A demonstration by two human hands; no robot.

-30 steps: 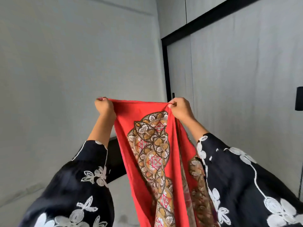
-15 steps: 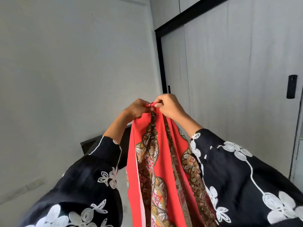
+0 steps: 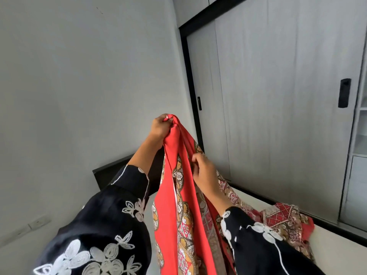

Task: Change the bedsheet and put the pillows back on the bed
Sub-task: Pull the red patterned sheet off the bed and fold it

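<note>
hanging bunched, red bedsheet [image 3: 167, 215] with ornate medallions

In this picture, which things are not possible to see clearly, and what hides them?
Head view, all items:
1. Lower end of the red bedsheet: cut off by the bottom edge.
2. Most of the mattress: behind the bedsheet and the black sleeves.
3. Fingertips of the left hand: buried in the gathered cloth.
4. Pillows: none in frame.

Head-worn camera (wide-angle) looks forward, close behind left hand [image 3: 160, 127] and right hand [image 3: 204, 172], toward wardrobe [image 3: 278, 100].
</note>
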